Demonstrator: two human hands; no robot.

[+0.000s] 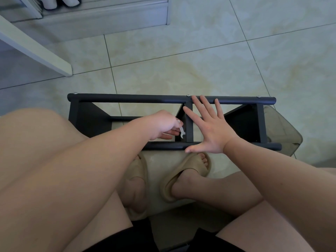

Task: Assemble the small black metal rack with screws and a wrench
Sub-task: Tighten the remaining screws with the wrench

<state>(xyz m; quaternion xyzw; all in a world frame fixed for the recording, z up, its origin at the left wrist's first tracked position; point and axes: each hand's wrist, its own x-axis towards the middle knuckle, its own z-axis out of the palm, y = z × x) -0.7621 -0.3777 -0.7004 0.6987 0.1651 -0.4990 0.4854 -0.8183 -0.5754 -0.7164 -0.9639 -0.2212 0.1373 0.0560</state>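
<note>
The small black metal rack [127,98] lies on the tiled floor in front of my feet, its two long tubes running left to right. Screw heads [188,95] show on the far tube. My left hand [164,124] reaches into the rack beside the middle crossbar and pinches a small flat silver wrench [182,132]. My right hand [209,126] lies flat with spread fingers over the middle crossbar [189,131], its fingertips on the far tube and its thumb on the near tube.
A translucent plastic bag or box [283,131] sits at the rack's right end. A white furniture leg [36,50] slants in from the left, and a grey step [101,17] runs along the back. My feet in beige slippers [189,171] rest just before the rack.
</note>
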